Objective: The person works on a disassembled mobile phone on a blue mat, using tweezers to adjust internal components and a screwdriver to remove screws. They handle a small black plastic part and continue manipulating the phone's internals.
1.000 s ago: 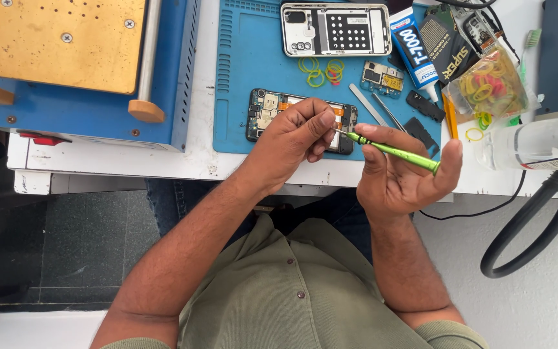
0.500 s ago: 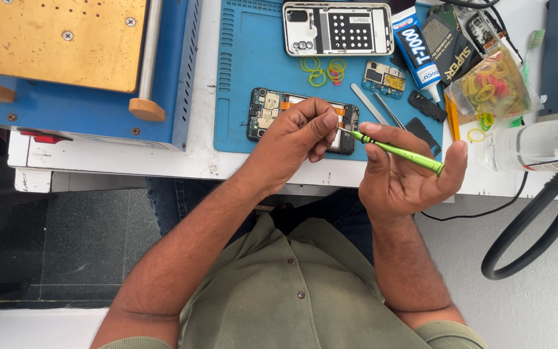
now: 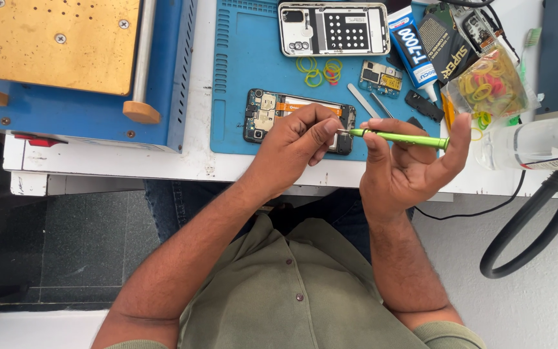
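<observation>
An opened phone (image 3: 266, 113) with its circuit boards showing lies on a blue work mat (image 3: 240, 58) near the table's front edge. My left hand (image 3: 292, 139) rests over the phone's right half, its fingers pinched around the metal tip of a thin green screwdriver (image 3: 398, 137). My right hand (image 3: 408, 168) holds the screwdriver almost level, the shaft between thumb and fingertips and the palm turned up. What the left fingertips pinch besides the tip is hidden.
On the mat lie a phone back frame (image 3: 334, 29), loose rubber bands (image 3: 314, 70), a small board (image 3: 381, 76) and tweezers (image 3: 369, 103). A glue tube (image 3: 411, 48), a bag of rubber bands (image 3: 489, 84), a clear bottle (image 3: 550, 142) and a black hose (image 3: 531, 226) are right. A blue machine with brass plate (image 3: 59, 42) stands left.
The screwdriver's handle end has risen, so it lies more level. My right fingers have spread a little. My left hand stays over the phone.
</observation>
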`<state>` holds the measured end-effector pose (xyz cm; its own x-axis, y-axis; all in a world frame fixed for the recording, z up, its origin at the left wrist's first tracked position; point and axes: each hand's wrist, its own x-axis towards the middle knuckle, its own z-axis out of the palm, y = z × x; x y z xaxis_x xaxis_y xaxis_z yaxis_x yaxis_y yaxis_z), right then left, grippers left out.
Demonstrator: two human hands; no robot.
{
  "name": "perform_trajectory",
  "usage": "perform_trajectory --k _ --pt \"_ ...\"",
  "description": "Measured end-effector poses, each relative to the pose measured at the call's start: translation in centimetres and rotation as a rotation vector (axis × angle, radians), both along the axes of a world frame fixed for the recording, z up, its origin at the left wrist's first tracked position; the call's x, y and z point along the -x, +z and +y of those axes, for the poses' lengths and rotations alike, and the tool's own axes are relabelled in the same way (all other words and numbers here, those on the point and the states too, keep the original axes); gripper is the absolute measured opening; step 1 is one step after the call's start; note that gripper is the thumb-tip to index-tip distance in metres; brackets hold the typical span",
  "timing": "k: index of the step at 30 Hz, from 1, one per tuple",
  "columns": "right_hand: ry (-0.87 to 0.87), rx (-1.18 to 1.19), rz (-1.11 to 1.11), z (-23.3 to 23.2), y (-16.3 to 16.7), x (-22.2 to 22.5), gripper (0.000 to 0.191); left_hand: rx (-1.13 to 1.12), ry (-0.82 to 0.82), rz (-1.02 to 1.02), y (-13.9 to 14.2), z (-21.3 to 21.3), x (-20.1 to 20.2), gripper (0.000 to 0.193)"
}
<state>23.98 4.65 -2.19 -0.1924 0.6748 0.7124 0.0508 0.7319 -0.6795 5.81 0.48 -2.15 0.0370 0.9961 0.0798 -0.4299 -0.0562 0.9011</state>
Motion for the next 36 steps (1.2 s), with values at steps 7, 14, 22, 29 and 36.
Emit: perform_trajectory --k 7,14,22,29,36 --pt "0.033 0.135 0.135 1.4 -0.9 -2.3 0.085 0.028 0.15 0.097 2.6 -1.3 -0.2 0.044" --pt "0.093 0.096 -0.086 1.2 -2.7 -4.7 0.085 -0.467 0.521 1.393 1.8 -6.5 -1.2 0.036" --pt "0.114 -0.071 -0.234 1.5 -2.2 -4.0 0.087 -0.515 0.523 1.679 -1.2 -5.9 -1.8 0.052" --pt "0.156 -0.12 -0.272 1.6 -1.5 -3.7 0.083 -0.514 0.517 1.721 -1.6 -5.7 -1.9 0.059" --pt "0.249 0.011 -0.385 1.7 2.4 -3.2 0.05 -0.496 0.507 1.725 -1.5 -5.7 -2.0 0.059"
